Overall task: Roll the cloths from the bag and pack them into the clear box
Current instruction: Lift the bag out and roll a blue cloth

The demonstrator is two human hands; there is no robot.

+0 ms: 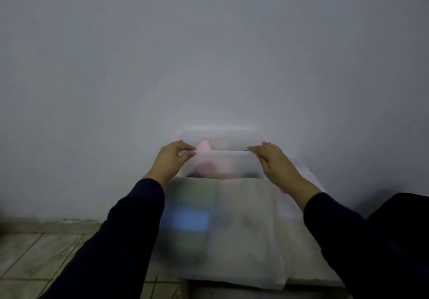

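1. Plain room in a home, prob. — can't tell which room.
2. Bare grey-white wall (pixel 209 43) w/ no fittings.
3. Worn tiled floor (pixel 34 257), skirting at wall base.
4. Low white table (pixel 308 252) against wall.

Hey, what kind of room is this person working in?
Probably a plain room in a home, though it's blurry. A bare painted wall, a tiled floor, and a low white table pushed against the wall, holding the box.

Clear box (pixel 222 161) – frosted, smooth plastic; bag (pixel 243 229) – thin, matt, translucent; floor (pixel 34 259) – tile.
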